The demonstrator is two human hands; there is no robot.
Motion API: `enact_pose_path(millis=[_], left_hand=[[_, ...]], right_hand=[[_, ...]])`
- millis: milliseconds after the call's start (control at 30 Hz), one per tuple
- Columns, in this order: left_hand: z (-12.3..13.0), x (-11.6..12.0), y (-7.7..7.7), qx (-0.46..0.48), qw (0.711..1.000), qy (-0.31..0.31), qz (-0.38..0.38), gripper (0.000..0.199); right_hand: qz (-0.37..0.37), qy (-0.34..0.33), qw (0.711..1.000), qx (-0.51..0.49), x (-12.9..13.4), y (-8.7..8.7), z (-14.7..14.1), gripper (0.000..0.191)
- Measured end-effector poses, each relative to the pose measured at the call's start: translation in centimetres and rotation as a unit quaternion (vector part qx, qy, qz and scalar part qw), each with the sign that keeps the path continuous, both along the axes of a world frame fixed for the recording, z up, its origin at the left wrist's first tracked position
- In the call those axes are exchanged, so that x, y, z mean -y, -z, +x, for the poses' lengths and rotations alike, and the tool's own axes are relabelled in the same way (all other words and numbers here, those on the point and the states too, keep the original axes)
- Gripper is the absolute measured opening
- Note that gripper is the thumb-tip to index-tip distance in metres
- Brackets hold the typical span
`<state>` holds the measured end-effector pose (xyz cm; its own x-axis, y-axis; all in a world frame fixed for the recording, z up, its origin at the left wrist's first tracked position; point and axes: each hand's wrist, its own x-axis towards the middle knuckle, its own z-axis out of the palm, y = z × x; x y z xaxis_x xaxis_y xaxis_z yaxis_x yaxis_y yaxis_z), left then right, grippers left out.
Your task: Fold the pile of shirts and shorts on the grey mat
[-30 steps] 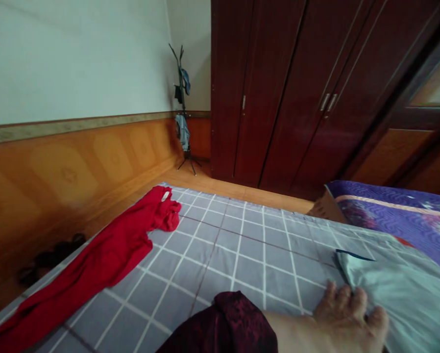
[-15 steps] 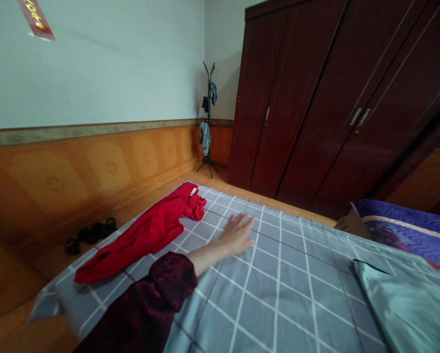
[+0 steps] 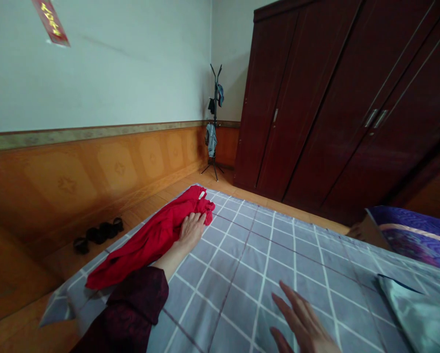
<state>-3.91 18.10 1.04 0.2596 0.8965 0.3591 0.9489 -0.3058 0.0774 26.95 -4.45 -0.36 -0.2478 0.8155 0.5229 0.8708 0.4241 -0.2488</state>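
A crumpled red garment point(image 3: 146, 242) with a small white label lies along the left edge of a grey bedsheet point(image 3: 238, 274) patterned with white grid lines. My left hand point(image 3: 192, 228), in a dark maroon sleeve, rests at the garment's far right end, its fingers curled into the cloth. The fingertips are partly lost in the folds. Low in the picture, my right hand point(image 3: 303, 321) hovers over the sheet with its fingers spread and nothing in them. A pale green cloth item point(image 3: 418, 309) with a dark edge lies to the right of that hand.
Dark shoes point(image 3: 98, 234) stand on the floor left of the bed. Beyond its far end are a coat rack point(image 3: 214, 108) with things hanging on it and a tall dark red wardrobe point(image 3: 301, 113). Purple bedding point(image 3: 414, 230) shows at the right.
My left hand has moved left from over the bare sheet onto the red garment. My right hand has come into view at the bottom. The view has shifted slightly left.
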Motion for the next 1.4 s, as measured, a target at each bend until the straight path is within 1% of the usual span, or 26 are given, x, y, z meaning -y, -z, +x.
enact_pose_path(millis=[67,167,267,367,433,467,533,600,667,733,767,833,900,967,1033,1067,1100,1133,1167,1233,1333,1367,1400], left_hand=[[0.6,-0.7,-0.1,-0.003,1.0,-0.01,-0.001,0.028],[0.8,-0.9,-0.2,0.003,1.0,-0.019,0.002,0.025],[0.3,-0.5,-0.6,0.017,0.999,-0.024,0.024,0.025],[-1.0,-0.9,-1.0,0.068,0.99,-0.063,0.102,0.03],[-2.2,-1.9,-0.9,0.159,0.973,-0.102,0.136,0.037],[-2.8,-2.4,-0.7,0.212,0.961,-0.12,0.135,0.039],[-3.9,-3.6,-0.2,0.298,0.936,-0.149,0.112,0.037],[-4.7,-4.4,0.3,0.346,0.916,-0.175,0.103,0.035],[-5.3,-4.7,0.5,0.38,0.897,-0.197,0.11,0.034],[-5.6,-4.8,0.2,0.422,0.873,-0.21,0.124,0.034],[-5.6,-4.7,-0.2,0.445,0.86,-0.213,0.136,0.034],[-5.4,-4.4,-1.8,0.487,0.831,-0.213,0.166,0.038],[-4.5,-3.4,-4.3,0.52,0.806,-0.204,0.198,0.043],[-2.8,-1.3,-7.6,0.563,0.78,-0.16,0.222,0.045],[-0.6,2.0,-11.2,0.671,0.704,-0.037,0.23,0.039],[0.6,4.0,-12.8,0.701,0.677,0.006,0.222,0.035],[1.7,6.0,-14.1,0.715,0.664,0.027,0.219,0.034],[2.7,7.9,-15.1,0.724,0.656,0.031,0.212,0.032],[3.6,9.7,-15.7,0.733,0.651,0.038,0.194,0.032],[5.4,12.5,-16.0,0.742,0.659,0.086,0.086,0.03],[8.0,14.9,-14.8,0.714,0.674,0.159,-0.102,0.03],[8.8,15.3,-14.2,0.685,0.68,0.19,-0.178,0.033],[9.5,15.6,-13.7,0.638,0.684,0.236,-0.263,0.037]], right_hand=[[-0.026,-0.018,0.999,0.041,-2.1,0.2,-2.7,0.044],[-0.071,0.003,0.996,0.061,-4.7,0.8,-5.1,0.038],[-0.079,0.018,0.995,0.06,-6.1,1.7,-5.3,0.037],[-0.082,-0.003,0.995,0.052,-6.6,2.6,-4.4,0.037],[-0.086,-0.016,0.995,0.049,-6.7,3.1,-3.9,0.036],[-0.089,-0.02,0.995,0.047,-6.8,3.3,-3.6,0.035],[-0.096,-0.025,0.994,0.038,-7.0,3.6,-3.4,0.034],[-0.104,-0.035,0.994,0.019,-7.3,3.9,-3.1,0.033],[-0.111,-0.049,0.993,-0.005,-7.6,4.2,-2.9,0.032],[-0.114,-0.06,0.991,-0.026,-7.8,4.5,-2.6,0.031],[-0.114,-0.062,0.991,-0.034,-7.8,4.6,-2.5,0.03],[-0.115,-0.06,0.991,-0.046,-7.9,4.6,-2.4,0.03],[-0.116,-0.057,0.99,-0.055,-7.9,4.4,-2.5,0.03],[-0.12,-0.056,0.989,-0.062,-7.8,4.1,-2.7,0.03],[-0.121,-0.051,0.989,-0.075,-7.5,3.7,-3.0,0.03],[-0.119,-0.047,0.988,-0.086,-7.3,3.4,-3.2,0.03],[-0.114,-0.044,0.987,-0.102,-7.1,3.2,-3.4,0.031],[-0.109,-0.039,0.985,-0.125,-6.8,3.0,-3.6,0.032],[-0.105,-0.032,0.982,-0.153,-6.5,2.8,-3.8,0.035],[-0.108,-0.021,0.969,-0.221,-6.0,2.2,-4.3,0.046],[-0.127,-0.031,0.939,-0.317,-5.4,1.2,-4.7,0.071],[-0.128,-0.038,0.935,-0.327,-5.3,0.9,-4.7,0.076],[-0.131,-0.041,0.933,-0.332,-5.3,0.6,-4.6,0.078]])
